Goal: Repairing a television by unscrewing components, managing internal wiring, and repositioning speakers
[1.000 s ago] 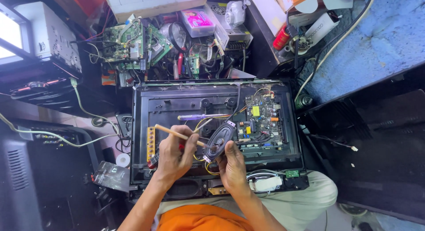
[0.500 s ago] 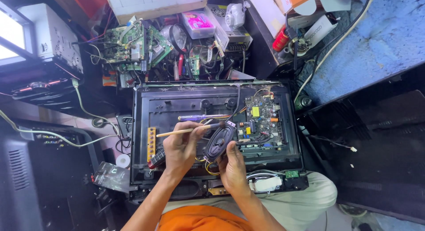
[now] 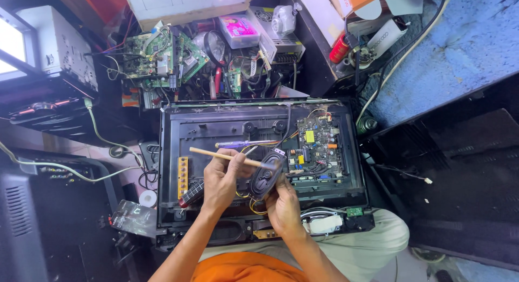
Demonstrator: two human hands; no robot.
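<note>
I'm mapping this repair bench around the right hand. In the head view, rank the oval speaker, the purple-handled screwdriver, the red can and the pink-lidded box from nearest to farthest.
From the right hand:
1. Oval speaker, held in its fingers.
2. Purple-handled screwdriver, just above, lying in the open set.
3. Red can, upper right.
4. Pink-lidded box, top centre; slightly farther.

speaker (image 3: pixel 266 175): black; brush handle (image 3: pixel 224 156): pale wood; circuit board (image 3: pixel 318 146): green, yellow parts; screwdriver (image 3: pixel 244 144): purple; chassis (image 3: pixel 173 152): black; trousers (image 3: pixel 357 249): beige

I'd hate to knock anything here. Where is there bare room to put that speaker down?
Barest patch: the dark panel inside the open set, between its top edge and the purple screwdriver. The circuit board to its right and the heap of boards above are crowded.
</note>
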